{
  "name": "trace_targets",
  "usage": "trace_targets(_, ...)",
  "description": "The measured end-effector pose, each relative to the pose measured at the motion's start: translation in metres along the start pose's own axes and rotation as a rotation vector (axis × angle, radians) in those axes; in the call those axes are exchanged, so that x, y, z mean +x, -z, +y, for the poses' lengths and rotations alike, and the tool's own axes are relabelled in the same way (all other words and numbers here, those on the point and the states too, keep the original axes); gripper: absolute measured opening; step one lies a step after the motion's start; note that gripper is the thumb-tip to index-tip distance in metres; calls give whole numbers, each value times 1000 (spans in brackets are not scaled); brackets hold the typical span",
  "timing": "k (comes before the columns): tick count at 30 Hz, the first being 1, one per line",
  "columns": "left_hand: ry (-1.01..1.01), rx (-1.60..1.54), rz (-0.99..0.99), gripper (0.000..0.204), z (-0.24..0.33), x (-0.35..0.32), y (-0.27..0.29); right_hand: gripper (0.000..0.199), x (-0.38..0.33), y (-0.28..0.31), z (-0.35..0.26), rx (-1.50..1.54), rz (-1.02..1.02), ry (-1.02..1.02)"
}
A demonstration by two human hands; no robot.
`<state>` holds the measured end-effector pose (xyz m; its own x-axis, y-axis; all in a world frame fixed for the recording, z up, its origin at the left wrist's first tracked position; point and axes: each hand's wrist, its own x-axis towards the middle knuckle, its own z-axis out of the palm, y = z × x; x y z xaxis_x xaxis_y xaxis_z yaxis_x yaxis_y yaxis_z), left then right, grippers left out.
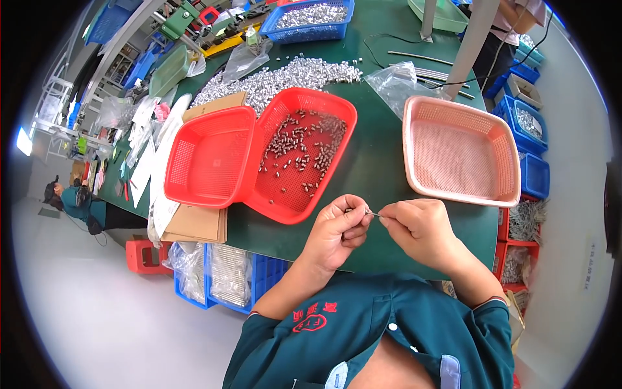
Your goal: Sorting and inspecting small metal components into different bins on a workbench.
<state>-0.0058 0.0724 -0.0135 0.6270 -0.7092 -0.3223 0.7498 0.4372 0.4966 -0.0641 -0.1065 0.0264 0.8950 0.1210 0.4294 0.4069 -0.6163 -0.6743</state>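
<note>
My left hand [334, 235] is closed in a pinch around a small metal part, mostly hidden by the fingers. Opposite it, my right hand [421, 228] pinches a thin metal pin [375, 214], whose tip meets the part at my left fingertips. Both hands are raised over the front edge of the green table [272, 236]. Just beyond my left hand is a red plastic basket [350, 123] with many small metal cylinders [302, 146] scattered on its floor. A pale pink basket [409, 155] stands beyond my right hand.
Another red basket [170, 165] leans against the first, over cardboard [194, 223]. Behind lies a heap of silver metal pieces [285, 79], with a blue bin [304, 34] of more. A plastic bag [396, 87], metal rods [447, 78] and a post [473, 48] are at the back right.
</note>
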Motion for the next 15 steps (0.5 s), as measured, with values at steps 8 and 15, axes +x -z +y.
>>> trace_targets(8, -101, 214, 70, 8, 2, -5, -11, 7, 8, 9, -3, -57, -112, -10)
trace_targets(15, -102, 254, 139, 7, 5, -8, -11, 6, 7, 5, -3, 127, -136, -164)
